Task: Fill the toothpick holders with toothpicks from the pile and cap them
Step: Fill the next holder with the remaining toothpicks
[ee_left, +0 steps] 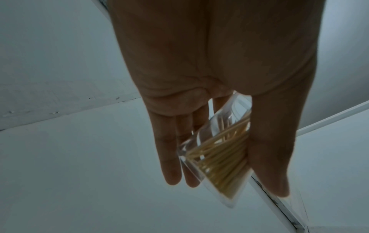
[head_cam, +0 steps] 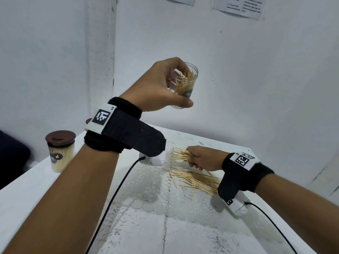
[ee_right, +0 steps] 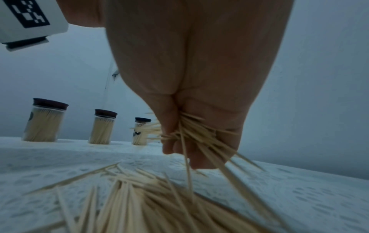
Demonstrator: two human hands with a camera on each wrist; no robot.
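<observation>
Left hand (head_cam: 159,85) gripping raised open holder (head_cam: 184,83), right hand (head_cam: 200,158) clutching toothpicks (head_cam: 178,154) above pile (head_cam: 198,180)

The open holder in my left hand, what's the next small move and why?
Probably lift the right hand with its bunch of toothpicks up to the open holder and feed them in. The left hand holds it raised, uncapped and only partly filled, while the pile still lies on the table.

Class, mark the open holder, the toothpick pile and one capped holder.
open holder (head_cam: 189,85), head view, clear side wall.
toothpick pile (head_cam: 198,180), head view, middle of the heap.
capped holder (head_cam: 61,154), head view, clear body below the cap.
</observation>
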